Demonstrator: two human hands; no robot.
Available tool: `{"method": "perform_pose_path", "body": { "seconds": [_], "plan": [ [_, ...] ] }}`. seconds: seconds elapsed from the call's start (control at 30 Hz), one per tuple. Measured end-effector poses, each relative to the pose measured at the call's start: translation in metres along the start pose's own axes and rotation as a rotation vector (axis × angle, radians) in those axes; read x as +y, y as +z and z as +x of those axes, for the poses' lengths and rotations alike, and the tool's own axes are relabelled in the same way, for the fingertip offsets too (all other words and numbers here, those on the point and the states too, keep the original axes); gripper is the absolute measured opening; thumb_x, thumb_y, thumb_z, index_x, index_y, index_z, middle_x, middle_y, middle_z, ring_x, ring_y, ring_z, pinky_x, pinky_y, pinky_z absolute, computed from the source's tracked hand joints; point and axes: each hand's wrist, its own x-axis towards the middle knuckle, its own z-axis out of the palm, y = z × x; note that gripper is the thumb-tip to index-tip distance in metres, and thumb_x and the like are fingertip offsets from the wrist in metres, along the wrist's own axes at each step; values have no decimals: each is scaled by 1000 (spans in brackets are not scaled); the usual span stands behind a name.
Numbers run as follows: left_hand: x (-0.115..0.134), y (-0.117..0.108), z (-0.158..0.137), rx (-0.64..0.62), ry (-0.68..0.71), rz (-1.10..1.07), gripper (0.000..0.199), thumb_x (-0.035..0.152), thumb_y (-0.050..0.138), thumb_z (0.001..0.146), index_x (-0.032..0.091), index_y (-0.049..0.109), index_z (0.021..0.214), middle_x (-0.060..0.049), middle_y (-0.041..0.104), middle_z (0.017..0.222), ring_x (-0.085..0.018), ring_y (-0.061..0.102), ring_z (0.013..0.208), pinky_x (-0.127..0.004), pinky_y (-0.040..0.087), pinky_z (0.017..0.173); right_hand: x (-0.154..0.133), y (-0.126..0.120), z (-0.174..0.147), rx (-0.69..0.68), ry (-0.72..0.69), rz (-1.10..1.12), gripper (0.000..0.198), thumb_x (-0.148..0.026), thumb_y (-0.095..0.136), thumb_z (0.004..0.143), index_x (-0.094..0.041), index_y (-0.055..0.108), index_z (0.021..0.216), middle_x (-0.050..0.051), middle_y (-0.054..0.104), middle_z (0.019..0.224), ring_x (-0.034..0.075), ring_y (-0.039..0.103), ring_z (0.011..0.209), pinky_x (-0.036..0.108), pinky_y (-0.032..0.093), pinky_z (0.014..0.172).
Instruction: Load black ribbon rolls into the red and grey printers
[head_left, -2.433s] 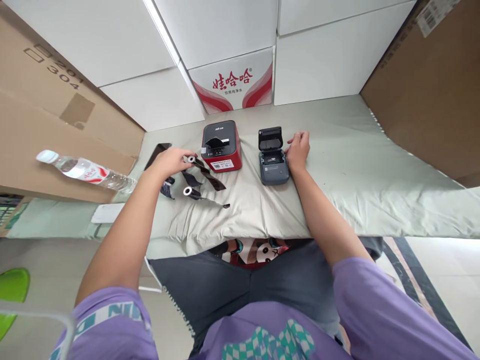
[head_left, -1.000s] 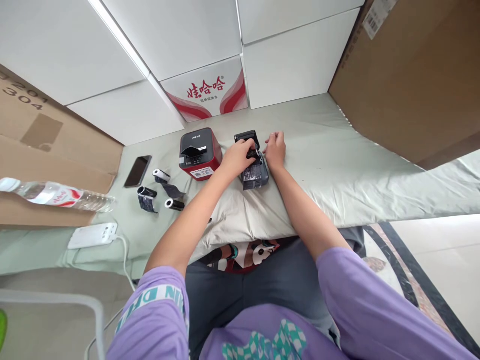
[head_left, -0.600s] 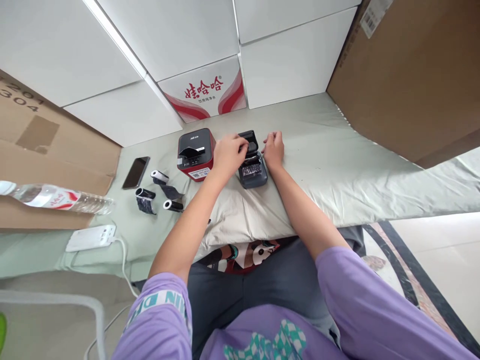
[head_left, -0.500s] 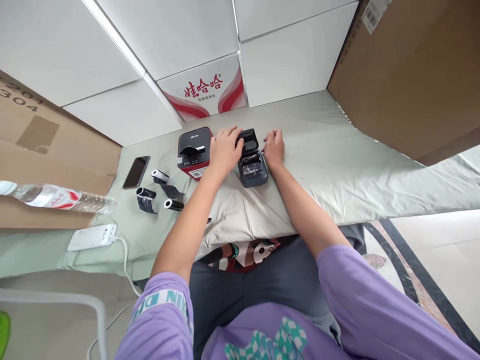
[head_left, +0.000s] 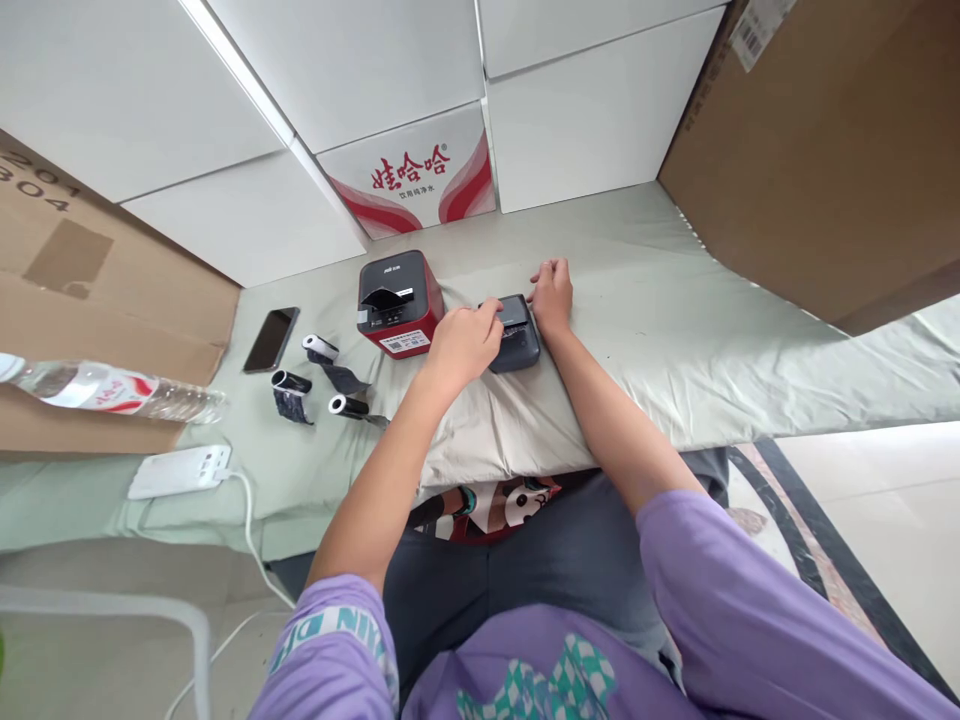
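Observation:
A small dark grey printer (head_left: 516, 338) lies on the pale green cloth (head_left: 660, 330) with its lid down. My left hand (head_left: 465, 340) rests on the printer's left side, fingers pressing on its lid. Against its right rear corner sits my right hand (head_left: 552, 290), fingers curled and touching the case. A red and black printer (head_left: 397, 305) stands just left of my left hand. Three small rolls with dark tape (head_left: 330, 375) lie further left.
A black phone (head_left: 271, 339) lies left of the rolls. A water bottle (head_left: 112, 390) and a white power strip (head_left: 180, 470) are at the far left. White boxes (head_left: 420, 180) line the back, cardboard boxes (head_left: 825, 160) stand at both sides.
My left hand carried a roll from the left pile to the grey printer and put it inside. The printer's lid, open before, is now down under my left hand. The right hand stayed.

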Motion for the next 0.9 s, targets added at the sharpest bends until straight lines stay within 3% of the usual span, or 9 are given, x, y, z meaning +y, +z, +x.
{"method": "perform_pose_path", "body": {
  "seconds": [0.13,0.3,0.53,0.63,0.77,0.9],
  "plan": [
    [5,-2,0,-11,-7,-32,41,41,38,109,19,72,118,-12,78,100,-31,73,101,-38,50,93,3,1,2,2,-6,-4,37,-49,26,109,-26,54,116,4,66,106,19,68,93,35,51,89],
    [15,4,-1,21,-81,-119,51,60,44,105,17,72,110,-14,76,98,-34,71,107,-42,48,101,13,5,4,1,-42,54,42,-54,24,108,-27,54,123,5,65,104,19,67,83,39,54,89],
    [17,9,-15,23,-23,-64,50,54,39,108,14,67,116,-16,78,108,-32,71,108,-46,41,115,8,2,-6,-10,-50,113,40,-59,29,104,-26,52,109,4,61,102,15,60,67,36,53,78],
    [13,14,-20,21,18,-41,37,46,54,102,17,65,123,-14,76,120,-31,70,113,-47,34,122,0,-2,-8,-25,-28,180,29,-53,39,100,-26,50,99,3,61,97,15,58,68,34,53,76],
    [-1,9,-22,-22,67,-49,41,24,61,94,19,63,135,-11,75,127,-30,69,119,-49,30,127,-12,-15,-8,-268,17,227,18,-40,57,86,-23,52,92,3,63,89,17,60,81,33,52,78],
    [-27,3,-10,29,-70,-295,51,7,52,91,25,65,137,-9,74,132,-27,69,123,-42,48,114,-22,-35,-9,-525,29,165,25,-36,65,79,-21,64,99,5,68,102,19,62,95,32,51,82]
  ]
}}
